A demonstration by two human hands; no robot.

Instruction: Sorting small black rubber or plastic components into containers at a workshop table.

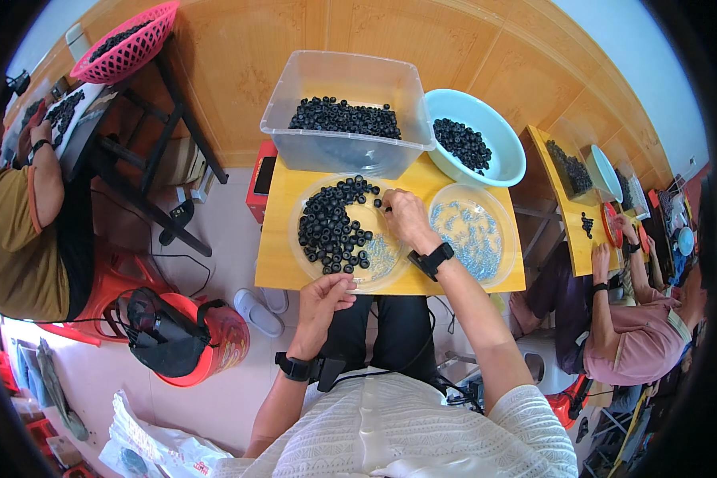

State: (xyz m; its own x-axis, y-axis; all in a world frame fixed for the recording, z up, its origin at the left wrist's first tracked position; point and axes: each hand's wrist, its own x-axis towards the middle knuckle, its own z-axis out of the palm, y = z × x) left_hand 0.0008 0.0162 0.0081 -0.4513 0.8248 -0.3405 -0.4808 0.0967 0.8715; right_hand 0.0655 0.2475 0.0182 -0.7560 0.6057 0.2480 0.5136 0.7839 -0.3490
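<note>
A round clear tray [296, 239] lies on the yellow table in front of me. Heaped over its left and middle are small black ring-shaped pieces [327, 223], and several tiny pale-blue bits [381, 253] lie at its right side. My right hand [409, 219] reaches over the tray's right rim, its fingers pinched on one black ring-shaped piece. At the front rim is my left hand [327, 307], thumb and fingertips pressed together; whatever they hold is too small to make out. Beside my right wrist sits a second round clear tray [511, 239] with scattered pale-blue bits.
Behind the trays stand a clear plastic bin [342, 151] and a light-blue basin [502, 163], both with black pieces. A red box [259, 199] is left of the table [279, 271]. Co-workers sit at tables on either side; a red bucket [227, 334] stands on the floor.
</note>
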